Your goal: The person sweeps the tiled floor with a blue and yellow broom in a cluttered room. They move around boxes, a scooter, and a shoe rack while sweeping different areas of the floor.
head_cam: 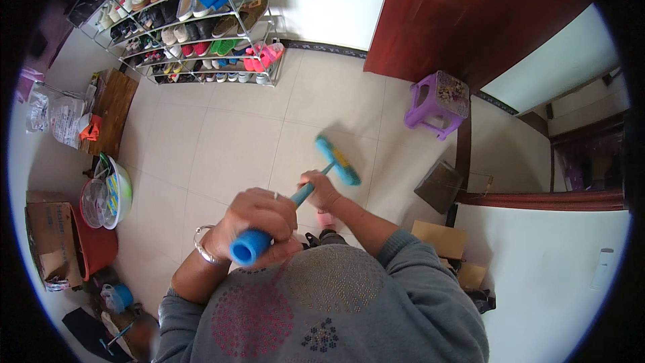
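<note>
Both my hands hold a long-handled floor mop or broom (337, 160), whose blurred teal head with a yellow patch rests at the light tiled floor ahead of me. My left hand (259, 219), with a ring and a silver bangle on the wrist, is wrapped around the upper handle just below its blue hollow end (249, 247). Further down the pole, my right hand (318, 190) grips the light blue section near the head. Part of a pink shoe (326, 219) shows under my right forearm.
A metal shoe rack (242, 35) full of shoes stands at the far left. A purple plastic stool (436, 103) is by the dark red door (453, 15). Basins (118, 191) and a cardboard box (53, 244) line the left wall; more boxes (439, 239) sit at right.
</note>
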Available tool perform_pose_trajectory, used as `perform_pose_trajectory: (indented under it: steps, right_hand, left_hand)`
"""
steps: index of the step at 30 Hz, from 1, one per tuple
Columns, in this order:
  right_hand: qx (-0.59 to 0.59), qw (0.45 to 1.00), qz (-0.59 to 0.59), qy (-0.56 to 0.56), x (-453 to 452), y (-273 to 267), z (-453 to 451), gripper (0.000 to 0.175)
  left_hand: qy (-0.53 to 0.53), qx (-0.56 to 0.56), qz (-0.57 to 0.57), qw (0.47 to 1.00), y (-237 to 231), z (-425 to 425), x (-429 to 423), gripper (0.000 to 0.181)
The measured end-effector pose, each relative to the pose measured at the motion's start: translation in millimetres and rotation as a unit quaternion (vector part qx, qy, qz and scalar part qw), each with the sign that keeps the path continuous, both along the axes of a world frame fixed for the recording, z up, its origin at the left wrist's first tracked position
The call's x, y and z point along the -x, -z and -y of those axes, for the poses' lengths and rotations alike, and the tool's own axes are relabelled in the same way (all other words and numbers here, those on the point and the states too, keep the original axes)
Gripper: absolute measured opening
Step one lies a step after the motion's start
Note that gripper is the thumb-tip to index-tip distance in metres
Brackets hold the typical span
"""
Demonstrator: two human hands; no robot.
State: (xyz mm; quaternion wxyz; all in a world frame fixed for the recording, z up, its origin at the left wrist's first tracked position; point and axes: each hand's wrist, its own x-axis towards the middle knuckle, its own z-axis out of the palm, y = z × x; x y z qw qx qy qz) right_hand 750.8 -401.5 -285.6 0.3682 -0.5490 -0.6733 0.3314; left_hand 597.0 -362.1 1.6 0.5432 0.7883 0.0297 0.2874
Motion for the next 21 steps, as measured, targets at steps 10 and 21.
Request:
perform_pose_trajectory:
  steps: [10, 21]
  right_hand:
    - [-0.065, 0.996, 0.039, -0.037, -79, -37, -46, 0.015]
    - [0.035, 0.977, 0.203, -0.051, -45, 63, -107, 0.014]
  left_hand:
    - [0.005, -0.032, 0.043, 0.999, 10, -11, -19, 0.023]
    - [-0.212, 0.009, -0.02, 0.977, 97, -12, 30, 0.02]
